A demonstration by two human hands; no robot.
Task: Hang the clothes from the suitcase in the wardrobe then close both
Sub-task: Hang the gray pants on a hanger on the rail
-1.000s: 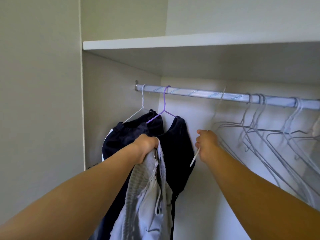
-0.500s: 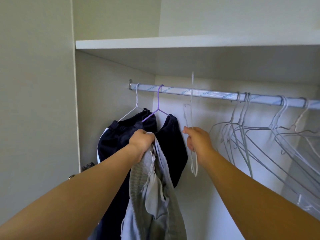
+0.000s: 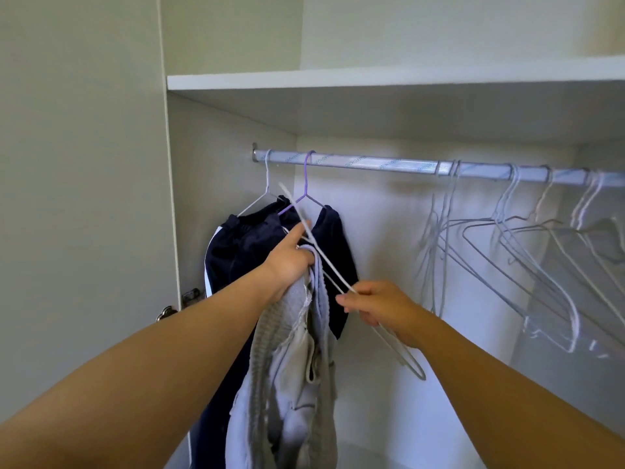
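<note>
Slippage is the main worry: the left hand [image 3: 287, 262] clutches the grey trousers [image 3: 294, 384], bunched at the waist, in front of the open wardrobe, while the right hand [image 3: 382, 306] pinches a white wire hanger [image 3: 338, 272] slanted across them and off the rail [image 3: 372, 164]. Thin wire pushed into crumpled cloth could let the trousers slide off. Its upper end could also snag the dark clothes [image 3: 243, 245] hanging just behind. Empty hangers [image 3: 507, 238] crowd the rail's right side; the suitcase is out of sight.
</note>
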